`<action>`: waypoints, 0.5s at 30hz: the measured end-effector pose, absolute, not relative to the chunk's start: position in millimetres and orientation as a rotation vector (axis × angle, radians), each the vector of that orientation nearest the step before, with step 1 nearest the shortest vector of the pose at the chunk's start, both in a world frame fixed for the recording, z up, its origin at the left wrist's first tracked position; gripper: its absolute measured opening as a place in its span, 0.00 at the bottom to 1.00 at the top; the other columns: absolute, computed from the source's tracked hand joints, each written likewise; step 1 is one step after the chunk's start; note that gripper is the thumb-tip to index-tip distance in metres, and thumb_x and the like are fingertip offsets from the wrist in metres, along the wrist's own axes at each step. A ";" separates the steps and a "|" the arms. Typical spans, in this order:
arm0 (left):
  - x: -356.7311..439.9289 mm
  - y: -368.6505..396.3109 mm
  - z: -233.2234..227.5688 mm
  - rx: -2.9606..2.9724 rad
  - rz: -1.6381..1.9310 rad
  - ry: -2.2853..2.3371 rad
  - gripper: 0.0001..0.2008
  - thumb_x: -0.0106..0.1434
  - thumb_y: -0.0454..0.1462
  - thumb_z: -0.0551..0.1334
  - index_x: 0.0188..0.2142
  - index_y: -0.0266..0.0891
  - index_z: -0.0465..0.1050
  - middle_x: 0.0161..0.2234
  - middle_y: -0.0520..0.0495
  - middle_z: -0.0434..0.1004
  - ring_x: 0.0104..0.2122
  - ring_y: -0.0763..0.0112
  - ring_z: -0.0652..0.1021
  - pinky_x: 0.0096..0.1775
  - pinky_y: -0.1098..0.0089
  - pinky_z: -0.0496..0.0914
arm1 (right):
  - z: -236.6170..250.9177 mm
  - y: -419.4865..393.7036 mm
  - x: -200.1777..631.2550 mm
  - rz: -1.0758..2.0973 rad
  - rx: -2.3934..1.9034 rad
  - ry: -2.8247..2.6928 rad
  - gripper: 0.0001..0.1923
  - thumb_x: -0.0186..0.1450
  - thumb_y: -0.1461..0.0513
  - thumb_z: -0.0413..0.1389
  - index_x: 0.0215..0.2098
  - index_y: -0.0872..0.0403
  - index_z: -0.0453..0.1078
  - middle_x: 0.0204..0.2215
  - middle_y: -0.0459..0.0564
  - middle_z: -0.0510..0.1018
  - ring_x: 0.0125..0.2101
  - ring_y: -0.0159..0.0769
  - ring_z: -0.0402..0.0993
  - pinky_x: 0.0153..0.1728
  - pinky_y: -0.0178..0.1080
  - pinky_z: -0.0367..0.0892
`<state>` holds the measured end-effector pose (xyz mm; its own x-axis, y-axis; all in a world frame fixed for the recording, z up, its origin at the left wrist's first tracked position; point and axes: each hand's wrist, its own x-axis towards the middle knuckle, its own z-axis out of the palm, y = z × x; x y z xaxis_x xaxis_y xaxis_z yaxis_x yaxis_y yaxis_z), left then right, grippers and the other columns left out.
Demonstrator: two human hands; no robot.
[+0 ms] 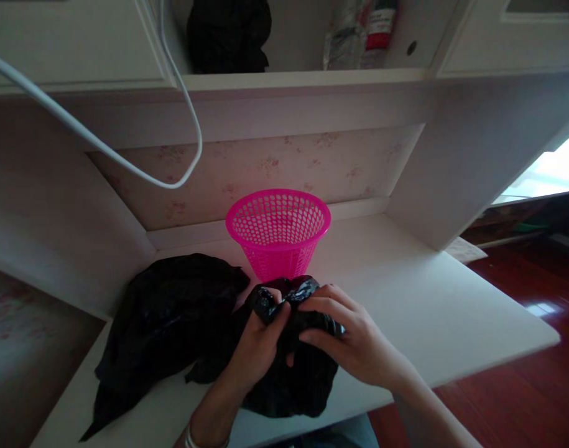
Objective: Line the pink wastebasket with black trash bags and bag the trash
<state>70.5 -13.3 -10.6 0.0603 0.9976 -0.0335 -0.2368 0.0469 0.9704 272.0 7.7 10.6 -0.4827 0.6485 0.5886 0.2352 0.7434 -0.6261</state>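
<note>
Both my hands grip one black plastic bag (pixel 307 379), bunched up near the front edge of the white desk. My left hand (pixel 263 339) has its thumb and fingers closed round a gathered part of the bag's top. On the other side, my right hand (pixel 344 333) pinches the plastic between thumb and fingers. Just beyond the hands stands a bright pink mesh basket (pixel 284 246), upright, with nothing seen inside. A second heap of black plastic bag (pixel 172 317) lies to the left; whether it joins the held bag I cannot tell.
A white cable (pixel 139 171) hangs in a loop at the upper left. Above, a shelf (pixel 303 79) holds a dark bundle (pixel 228 34) and a red-labelled container (pixel 380 28). White side panels flank the desk (pixel 433 311). Red flooring (pixel 512 398) shows at the right.
</note>
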 end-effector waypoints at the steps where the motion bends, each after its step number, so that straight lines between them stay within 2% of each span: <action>1: 68.3 -15.0 -11.1 1.069 1.238 0.992 0.23 0.65 0.57 0.69 0.39 0.44 0.66 0.32 0.57 0.68 0.32 0.74 0.72 0.36 0.74 0.71 | 10.8 8.5 271.9 0.562 -0.651 -2.053 0.08 0.73 0.62 0.61 0.50 0.48 0.71 0.41 0.49 0.77 0.43 0.37 0.73 0.45 0.39 0.72; 2: 65.6 -17.1 -11.0 1.110 1.217 0.961 0.23 0.65 0.57 0.69 0.38 0.44 0.66 0.31 0.57 0.68 0.31 0.74 0.73 0.37 0.74 0.71 | 10.7 9.4 272.5 0.543 -0.642 -2.042 0.05 0.74 0.64 0.59 0.47 0.49 0.70 0.39 0.47 0.77 0.43 0.37 0.72 0.45 0.39 0.71; 4: 59.0 -21.7 -8.8 1.243 1.083 0.828 0.20 0.67 0.54 0.68 0.38 0.44 0.64 0.31 0.56 0.70 0.30 0.74 0.73 0.35 0.72 0.71 | 9.8 10.3 275.3 0.553 -0.650 -2.002 0.06 0.73 0.66 0.58 0.43 0.49 0.68 0.37 0.46 0.75 0.42 0.36 0.70 0.44 0.39 0.69; 9: 48.8 -20.7 -6.2 1.568 0.657 0.487 0.12 0.64 0.39 0.71 0.37 0.42 0.68 0.34 0.49 0.78 0.30 0.74 0.75 0.32 0.74 0.69 | 9.7 7.5 278.9 0.760 -0.619 -1.876 0.06 0.75 0.66 0.56 0.44 0.47 0.66 0.37 0.44 0.73 0.38 0.31 0.70 0.39 0.35 0.68; 13: 51.8 -10.3 -12.9 1.603 0.493 0.192 0.08 0.65 0.35 0.67 0.36 0.43 0.68 0.33 0.48 0.80 0.34 0.69 0.81 0.40 0.68 0.76 | 16.7 7.3 266.9 0.871 -0.475 -1.815 0.07 0.77 0.66 0.52 0.47 0.45 0.65 0.45 0.46 0.76 0.47 0.33 0.74 0.48 0.38 0.70; 15: 55.5 -10.7 -11.2 1.759 0.471 0.210 0.06 0.64 0.34 0.67 0.35 0.43 0.69 0.33 0.48 0.82 0.35 0.67 0.83 0.41 0.68 0.76 | 17.2 10.5 256.4 1.038 -0.525 -1.804 0.05 0.78 0.63 0.49 0.48 0.45 0.63 0.45 0.46 0.78 0.46 0.34 0.76 0.48 0.40 0.70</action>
